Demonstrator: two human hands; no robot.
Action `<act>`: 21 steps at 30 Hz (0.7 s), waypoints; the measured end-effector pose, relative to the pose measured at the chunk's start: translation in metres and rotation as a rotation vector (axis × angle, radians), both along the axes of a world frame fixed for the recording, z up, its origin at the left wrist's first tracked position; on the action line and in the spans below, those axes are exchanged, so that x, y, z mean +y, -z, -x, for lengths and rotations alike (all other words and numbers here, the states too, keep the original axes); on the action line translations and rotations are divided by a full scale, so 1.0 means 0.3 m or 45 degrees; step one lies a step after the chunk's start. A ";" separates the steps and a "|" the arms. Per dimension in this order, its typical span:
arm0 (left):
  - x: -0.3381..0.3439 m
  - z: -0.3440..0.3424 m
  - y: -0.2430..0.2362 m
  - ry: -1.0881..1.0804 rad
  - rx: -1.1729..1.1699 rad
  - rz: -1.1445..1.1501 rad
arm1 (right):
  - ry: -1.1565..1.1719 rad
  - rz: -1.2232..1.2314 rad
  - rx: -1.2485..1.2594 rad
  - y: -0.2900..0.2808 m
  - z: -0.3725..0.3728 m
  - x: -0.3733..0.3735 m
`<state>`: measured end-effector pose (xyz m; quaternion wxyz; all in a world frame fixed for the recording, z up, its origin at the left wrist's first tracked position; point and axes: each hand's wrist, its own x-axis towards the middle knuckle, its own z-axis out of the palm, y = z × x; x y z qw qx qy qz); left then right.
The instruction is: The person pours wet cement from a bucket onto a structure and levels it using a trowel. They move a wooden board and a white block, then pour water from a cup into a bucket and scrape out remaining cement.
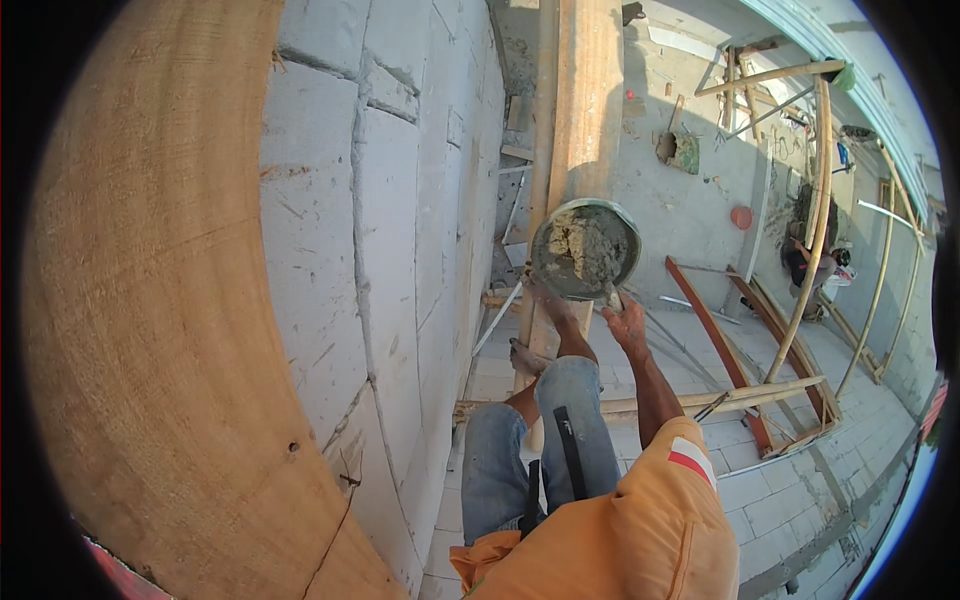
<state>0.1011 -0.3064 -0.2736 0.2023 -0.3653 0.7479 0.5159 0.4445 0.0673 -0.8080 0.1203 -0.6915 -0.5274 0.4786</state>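
Below me a round dark bucket holds wet grey mortar with a paler, sandy lump on its left. It rests on a long wooden plank. At the bucket's near rim, my right hand is closed round the short, pale handle of what looks like a trowel; its blade is hidden, apparently in the mortar. My left hand does not show. My bare feet are on or beside the plank, just short of the bucket.
A pale block wall rises close on my left, with a broad wooden board beside it. Far below on the right are red-brown frame pieces, bamboo poles, a red bucket and another person.
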 end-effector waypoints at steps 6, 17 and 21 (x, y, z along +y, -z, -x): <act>-0.179 -0.074 -0.041 -0.073 0.058 -0.293 | -0.201 -0.091 -0.081 -0.487 -0.091 0.078; -0.137 -0.158 -0.070 -0.164 0.297 -0.519 | -0.891 -0.300 -0.220 -2.012 0.242 0.683; -0.133 -0.175 -0.052 -0.191 0.340 -0.544 | -1.297 -0.961 -0.094 -2.300 0.464 0.829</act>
